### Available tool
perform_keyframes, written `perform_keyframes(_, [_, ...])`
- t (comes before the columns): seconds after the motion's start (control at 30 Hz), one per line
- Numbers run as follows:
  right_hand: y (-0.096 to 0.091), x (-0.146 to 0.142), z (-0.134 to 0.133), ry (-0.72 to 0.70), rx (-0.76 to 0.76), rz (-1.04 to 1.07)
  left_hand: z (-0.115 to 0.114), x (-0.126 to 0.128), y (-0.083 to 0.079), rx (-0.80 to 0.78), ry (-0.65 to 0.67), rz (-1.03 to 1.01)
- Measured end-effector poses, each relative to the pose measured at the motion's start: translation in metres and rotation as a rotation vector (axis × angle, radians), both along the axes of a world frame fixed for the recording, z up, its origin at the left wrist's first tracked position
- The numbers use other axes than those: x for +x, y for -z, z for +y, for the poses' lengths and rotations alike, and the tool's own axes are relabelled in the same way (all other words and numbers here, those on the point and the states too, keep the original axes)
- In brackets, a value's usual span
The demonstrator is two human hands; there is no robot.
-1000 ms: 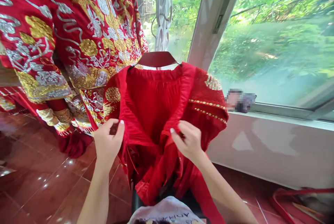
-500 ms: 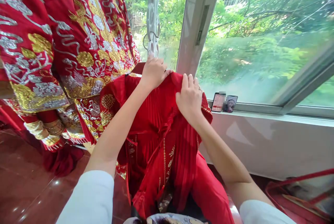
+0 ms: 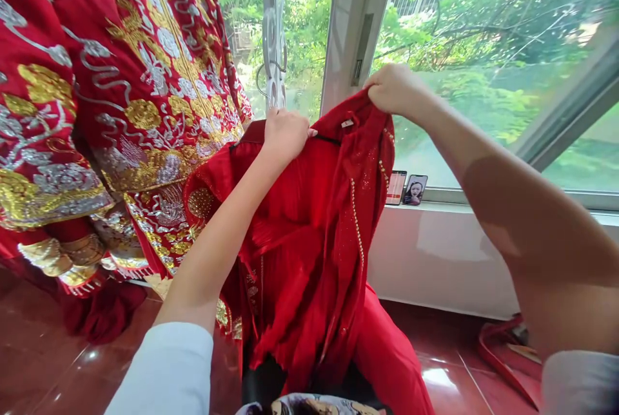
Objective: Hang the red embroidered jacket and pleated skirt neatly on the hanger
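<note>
A red pleated dress (image 3: 309, 209) with gold beading and sequins hangs in front of me on a dark red hanger (image 3: 254, 133). My left hand (image 3: 287, 135) is closed around the middle of this hanger, just below its metal hook. With closed fingers, my right hand (image 3: 394, 89) pinches the dress's right shoulder and holds it raised, up and away from the hanger. A small white label (image 3: 347, 124) shows inside the neckline. The dress's left shoulder still lies over the hanger. Folds hide part of the lining.
Heavily embroidered red jackets (image 3: 145, 73) hang at the left. Two phones (image 3: 414, 189) lean on the sill under the window (image 3: 474, 80). Red fabric (image 3: 391, 350) drapes at my front. A red frame (image 3: 503, 357) stands on the tiled floor at the lower right.
My right hand has moved up and to the right, lifting the right shoulder of the dress and exposing the label and beaded edge. My left hand stays at the hanger.
</note>
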State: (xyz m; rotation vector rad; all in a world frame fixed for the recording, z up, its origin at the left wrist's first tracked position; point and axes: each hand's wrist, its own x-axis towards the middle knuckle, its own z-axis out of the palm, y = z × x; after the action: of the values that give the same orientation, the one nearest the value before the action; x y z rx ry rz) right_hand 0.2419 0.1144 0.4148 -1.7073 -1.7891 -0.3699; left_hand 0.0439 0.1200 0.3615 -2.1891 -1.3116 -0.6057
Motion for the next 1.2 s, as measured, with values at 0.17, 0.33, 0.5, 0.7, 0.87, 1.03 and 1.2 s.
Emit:
perform_keyframes(0.17, [0.004, -0.043, -0.05, 0.17, 0.073, -0.174, 0.005, 0.009, 0.003, 0.045, -0.057, -0.014])
perform_keyframes(0.33, [0.103, -0.094, -0.098, 0.075, -0.012, -0.408, 0.004, 0.009, 0.006, 0.05, -0.06, -0.008])
perform_keyframes(0.5, [0.145, -0.061, -0.069, -0.184, 0.012, -0.149, 0.003, -0.001, 0.008, 0.082, -0.04, 0.079])
perform_keyframes(0.7, [0.137, 0.028, 0.008, -0.417, 0.184, 0.494, -0.003, -0.007, 0.003, 0.076, -0.035, 0.175])
perform_keyframes(0.87, [0.163, 0.031, 0.026, -0.571, -0.224, 0.836, -0.005, -0.007, 0.001, 0.055, -0.026, 0.174])
perform_keyframes(1.03, [0.146, 0.035, 0.012, -0.409, 0.081, 0.633, -0.004, -0.006, -0.001, 0.036, 0.011, 0.126])
perform_keyframes(1.2, [0.112, 0.056, -0.008, -0.195, 0.306, 0.334, -0.008, 0.001, -0.008, 0.009, -0.019, 0.093])
